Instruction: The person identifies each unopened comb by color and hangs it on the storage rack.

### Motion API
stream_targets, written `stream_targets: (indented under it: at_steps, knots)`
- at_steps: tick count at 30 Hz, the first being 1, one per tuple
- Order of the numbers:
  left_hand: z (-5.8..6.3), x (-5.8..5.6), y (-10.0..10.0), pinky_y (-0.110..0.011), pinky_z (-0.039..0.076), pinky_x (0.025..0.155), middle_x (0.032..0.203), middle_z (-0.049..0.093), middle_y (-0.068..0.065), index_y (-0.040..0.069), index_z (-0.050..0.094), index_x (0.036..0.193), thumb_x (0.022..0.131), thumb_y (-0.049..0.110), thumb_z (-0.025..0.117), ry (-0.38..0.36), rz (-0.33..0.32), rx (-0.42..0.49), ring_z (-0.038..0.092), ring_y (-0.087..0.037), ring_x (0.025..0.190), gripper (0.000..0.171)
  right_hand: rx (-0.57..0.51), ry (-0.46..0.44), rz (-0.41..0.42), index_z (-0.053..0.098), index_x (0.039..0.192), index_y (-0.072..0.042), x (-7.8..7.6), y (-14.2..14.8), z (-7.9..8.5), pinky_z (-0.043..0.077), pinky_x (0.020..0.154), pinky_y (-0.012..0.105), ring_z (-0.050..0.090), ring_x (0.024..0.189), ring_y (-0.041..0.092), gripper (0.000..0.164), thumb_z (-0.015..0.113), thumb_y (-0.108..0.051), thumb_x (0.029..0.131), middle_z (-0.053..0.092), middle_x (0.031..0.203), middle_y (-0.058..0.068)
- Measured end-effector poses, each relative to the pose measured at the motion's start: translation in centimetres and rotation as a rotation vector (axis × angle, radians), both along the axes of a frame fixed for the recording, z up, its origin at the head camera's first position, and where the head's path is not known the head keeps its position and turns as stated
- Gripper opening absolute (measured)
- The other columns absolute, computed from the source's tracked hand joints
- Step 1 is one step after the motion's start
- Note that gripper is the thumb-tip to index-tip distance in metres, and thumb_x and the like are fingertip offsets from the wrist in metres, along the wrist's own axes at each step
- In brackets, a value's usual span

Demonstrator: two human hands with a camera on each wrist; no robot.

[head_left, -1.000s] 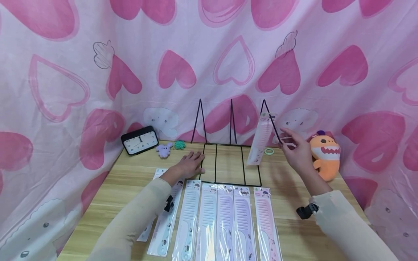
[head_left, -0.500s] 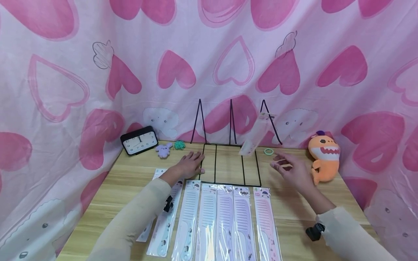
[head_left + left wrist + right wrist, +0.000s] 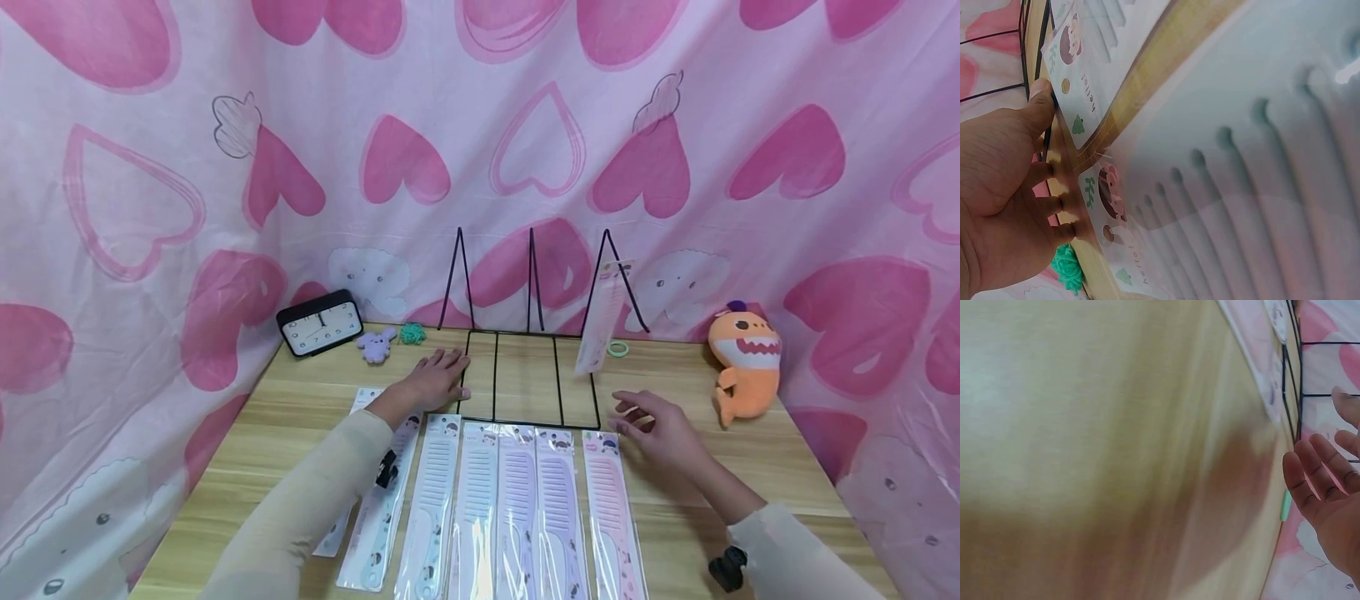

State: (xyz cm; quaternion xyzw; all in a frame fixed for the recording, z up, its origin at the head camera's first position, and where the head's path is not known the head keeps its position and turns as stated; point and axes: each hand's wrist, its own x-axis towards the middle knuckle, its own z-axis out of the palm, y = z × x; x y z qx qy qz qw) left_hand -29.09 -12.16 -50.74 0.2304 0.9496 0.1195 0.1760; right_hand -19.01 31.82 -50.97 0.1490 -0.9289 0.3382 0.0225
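Note:
My left hand [image 3: 435, 381] rests at the left side of the black wire rack [image 3: 495, 375], fingers extended over its base. A pink comb in a clear package [image 3: 602, 321] hangs tilted from the rack's right prong. Holding nothing, my right hand [image 3: 654, 425] hovers over the table just right of the rack, its fingers loosely bent. In front of the rack lies a row of packaged combs: a pink comb [image 3: 615, 508] nearest the right hand, purple combs [image 3: 517, 500] in the middle, and blue-green combs [image 3: 431, 508] beside my left forearm.
Along the back left stand a black clock [image 3: 321, 323], a small purple toy [image 3: 377, 344] and a green ball [image 3: 412, 333]. A pale green ring [image 3: 618, 348] lies behind the hanging comb. An orange shark plush [image 3: 746, 367] sits at the right. Heart-patterned fabric [image 3: 405, 158] encloses the table.
My right hand has withdrawn from beside the rack's right prong, down and toward the front. The hanging comb has swung left, then back. My left hand has stayed put.

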Motion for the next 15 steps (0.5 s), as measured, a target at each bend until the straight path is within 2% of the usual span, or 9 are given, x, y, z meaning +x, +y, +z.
stream_targets:
  at_steps: [7, 15]
  knots:
    - [0.1, 0.1, 0.2, -0.065, 0.014, 0.14, 0.188, 0.01, -0.015, 0.012, 0.021, 0.178, 0.117, 0.049, 0.05, -0.004, 0.0, 0.002, 0.006, -0.046, 0.173, 0.077, 0.047, -0.019, 0.02, 0.073, 0.142, -0.008, 0.8, 0.1, -1.3, 0.066, 0.083, 0.029, 0.074, 0.098, 0.016, 0.044, 0.084, -0.013, 0.1, 0.077, 0.111, 0.002]
    - [0.1, 0.0, 0.1, -0.065, 0.013, 0.14, 0.188, 0.01, -0.015, 0.013, 0.021, 0.178, 0.117, 0.047, 0.05, -0.012, 0.001, 0.006, 0.006, -0.046, 0.173, 0.076, 0.048, -0.038, 0.058, 0.075, 0.139, -0.009, 1.5, -0.1, -1.6, 0.063, 0.08, 0.026, 0.069, 0.093, 0.013, 0.044, 0.086, -0.008, 0.097, 0.076, 0.111, -0.001]
